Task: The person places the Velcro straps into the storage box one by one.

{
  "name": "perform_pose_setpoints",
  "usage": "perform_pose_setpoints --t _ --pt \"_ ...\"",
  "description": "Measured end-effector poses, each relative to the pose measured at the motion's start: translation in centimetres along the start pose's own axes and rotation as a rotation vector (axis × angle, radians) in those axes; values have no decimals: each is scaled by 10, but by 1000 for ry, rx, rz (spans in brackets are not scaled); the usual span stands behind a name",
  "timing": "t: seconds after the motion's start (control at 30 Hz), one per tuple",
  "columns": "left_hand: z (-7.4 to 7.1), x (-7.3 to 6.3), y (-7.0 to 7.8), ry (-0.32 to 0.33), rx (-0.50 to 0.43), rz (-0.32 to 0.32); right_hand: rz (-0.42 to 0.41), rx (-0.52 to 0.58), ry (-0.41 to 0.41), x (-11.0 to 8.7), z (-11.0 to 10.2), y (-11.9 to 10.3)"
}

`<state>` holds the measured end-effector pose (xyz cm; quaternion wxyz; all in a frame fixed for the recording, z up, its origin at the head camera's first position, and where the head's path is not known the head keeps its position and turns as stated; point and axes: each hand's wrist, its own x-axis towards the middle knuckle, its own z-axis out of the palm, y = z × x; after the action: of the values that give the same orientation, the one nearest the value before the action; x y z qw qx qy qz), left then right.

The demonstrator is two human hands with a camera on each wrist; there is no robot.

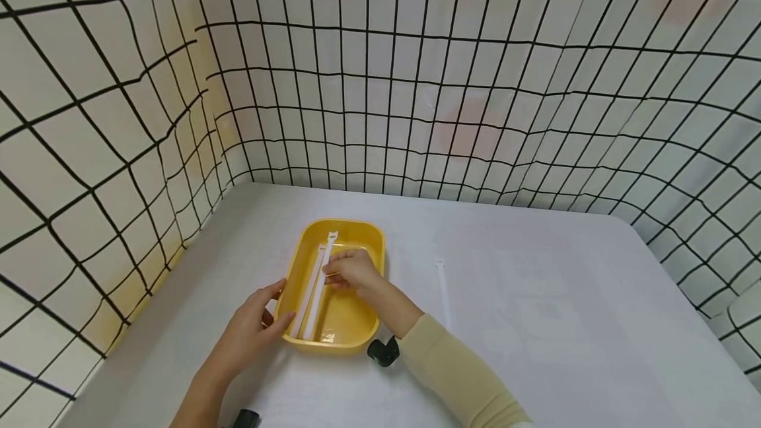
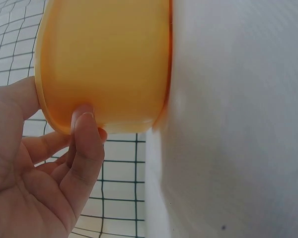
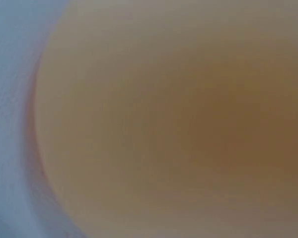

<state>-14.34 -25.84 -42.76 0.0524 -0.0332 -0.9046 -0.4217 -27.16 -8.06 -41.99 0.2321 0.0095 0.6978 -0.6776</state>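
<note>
A yellow plastic tray (image 1: 347, 347) stands on the white table. Inside it, two white hook-and-loop cable ties with slotted heads lie lengthwise, side by side along the left. My right hand (image 1: 355, 271) reaches in over the tray's right rim and pinches the right-hand cable tie (image 1: 316, 301) near its middle. The left-hand cable tie (image 1: 302, 310) lies just beside it. At the tray's near left corner my left hand (image 1: 252, 319) grips the wall, its fingers bent around the edge in the left wrist view. Only the tray's blurred wall (image 3: 139, 124) fills most of the right wrist view.
Another white cable tie (image 1: 443, 296) lies flat on the table (image 1: 553, 322), right of the tray. Black grid lines mark the white wall panels (image 1: 398, 84) around the back and sides. A black wrist device (image 1: 383, 352) sits under the right forearm, close to the tray's near right corner.
</note>
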Motion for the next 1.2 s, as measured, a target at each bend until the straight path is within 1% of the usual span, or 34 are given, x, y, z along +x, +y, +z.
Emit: perform_pose_setpoints --t 0.17,0.33,0.6,0.77,1.0,1.2 --pt "0 0 1 -4 5 -11 12 1 -1 1 2 1" --pt "0 0 1 -9 1 -24 53 0 -1 2 3 0" --pt "1 0 1 1 -5 -2 101 -30 3 4 4 -5" --pt "1 0 1 5 -4 10 125 -41 14 7 4 -3" --pt "0 0 2 -4 -11 -6 169 -61 16 10 4 1" --pt "0 0 2 -2 -16 -4 173 -81 15 10 5 2"
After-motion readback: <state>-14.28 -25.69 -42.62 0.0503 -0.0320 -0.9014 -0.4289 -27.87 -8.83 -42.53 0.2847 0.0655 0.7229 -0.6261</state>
